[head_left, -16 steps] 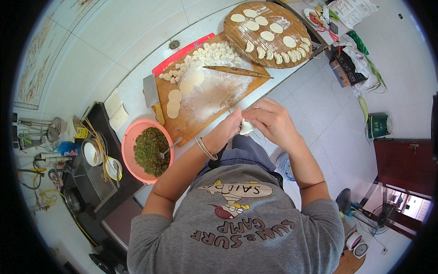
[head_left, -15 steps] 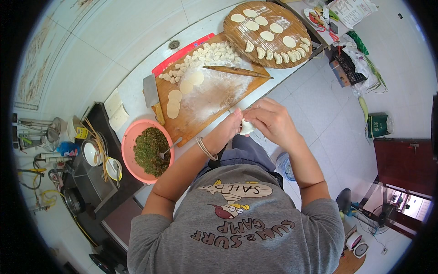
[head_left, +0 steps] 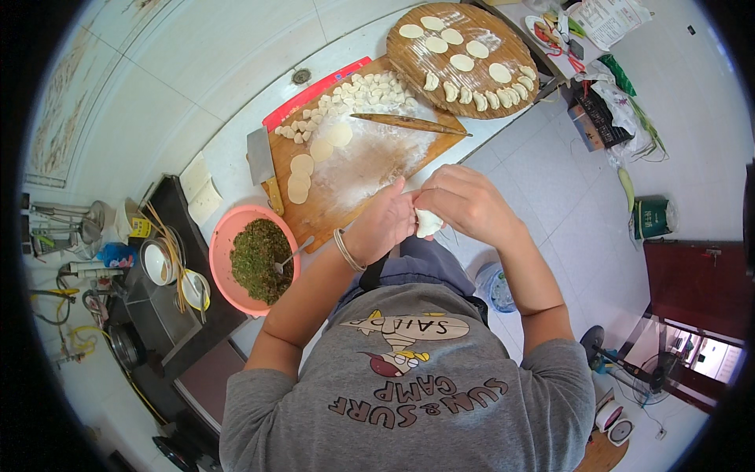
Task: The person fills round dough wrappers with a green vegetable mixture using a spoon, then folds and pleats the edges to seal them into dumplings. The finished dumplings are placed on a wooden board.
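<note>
In front of my waist, a white dumpling (head_left: pixel 429 223) sits between my two hands. My right hand (head_left: pixel 470 206) pinches its upper edge with bent fingers. My left hand (head_left: pixel 382 223), with a bangle at the wrist, holds it from the other side; its thumb points up and its other fingertips are partly hidden. Beyond my hands lies a floured wooden board (head_left: pixel 377 177) with round dough wrappers (head_left: pixel 300 187), many small dough pieces (head_left: pixel 370 88) and a tapered rolling pin (head_left: pixel 409 123). A pink bowl (head_left: pixel 222 275) of green filling (head_left: pixel 258 259), with a spoon (head_left: pixel 292 256) in it, stands to the left.
A round wooden board (head_left: pixel 480 71) at the far right carries wrappers and a curved row of finished dumplings (head_left: pixel 491 100). A cleaver (head_left: pixel 260 161) lies on the board's left edge. Bowls and chopsticks (head_left: pixel 174 259) stand by the sink at left. A water bottle (head_left: pixel 495 287) is on the floor.
My left hand has opened a little, its thumb lifting away from the dumpling. The dumpling has dropped slightly toward me, with my right fingers still at its edge.
</note>
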`<state>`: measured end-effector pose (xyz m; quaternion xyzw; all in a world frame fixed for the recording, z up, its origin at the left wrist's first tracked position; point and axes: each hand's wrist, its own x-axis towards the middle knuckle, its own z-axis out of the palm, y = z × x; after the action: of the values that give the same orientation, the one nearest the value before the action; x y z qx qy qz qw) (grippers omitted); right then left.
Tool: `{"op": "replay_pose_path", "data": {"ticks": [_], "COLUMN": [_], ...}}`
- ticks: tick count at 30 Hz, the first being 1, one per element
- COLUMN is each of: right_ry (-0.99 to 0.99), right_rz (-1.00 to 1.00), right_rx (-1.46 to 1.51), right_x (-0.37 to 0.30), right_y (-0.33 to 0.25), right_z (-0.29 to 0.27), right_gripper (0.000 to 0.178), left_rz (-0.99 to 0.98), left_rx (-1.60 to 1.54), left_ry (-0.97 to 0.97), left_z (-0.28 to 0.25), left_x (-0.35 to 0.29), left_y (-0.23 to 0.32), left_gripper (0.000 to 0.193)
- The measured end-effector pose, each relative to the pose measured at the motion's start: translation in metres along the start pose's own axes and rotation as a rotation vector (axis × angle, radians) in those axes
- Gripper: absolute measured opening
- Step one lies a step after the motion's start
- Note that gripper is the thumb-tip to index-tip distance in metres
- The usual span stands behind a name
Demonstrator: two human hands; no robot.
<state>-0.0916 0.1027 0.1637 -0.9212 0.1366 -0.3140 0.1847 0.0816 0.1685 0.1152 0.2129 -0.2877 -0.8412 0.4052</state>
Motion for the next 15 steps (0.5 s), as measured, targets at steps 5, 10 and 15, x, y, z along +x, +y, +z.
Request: {"op": "replay_pose_path", "data": {"ticks": [5,10,15], "right_ry": [0.034,0.122,0.050], "right_rz": [0.094,0.257,0.223], "right_rx": [0.068,0.130,0.042], "right_x": [0.002,0.001,0.002], "right_y": [0.007,0.007,0.005], "right_z": [0.001,-0.004,0.000], "right_gripper": [0.014,0.012,0.013], "left_rz": [-0.006,0.059,0.062], "left_rx": [-0.065,-0.105,-0.149], "left_ry": [0.041,0.074,0.117], "left_z": [-0.003,0.006,0.009], "left_x": [0.004,0.003,0.004], "left_y": [0.001,0.009,0.010], "left_gripper": [0.074,0.075,0.074]}}
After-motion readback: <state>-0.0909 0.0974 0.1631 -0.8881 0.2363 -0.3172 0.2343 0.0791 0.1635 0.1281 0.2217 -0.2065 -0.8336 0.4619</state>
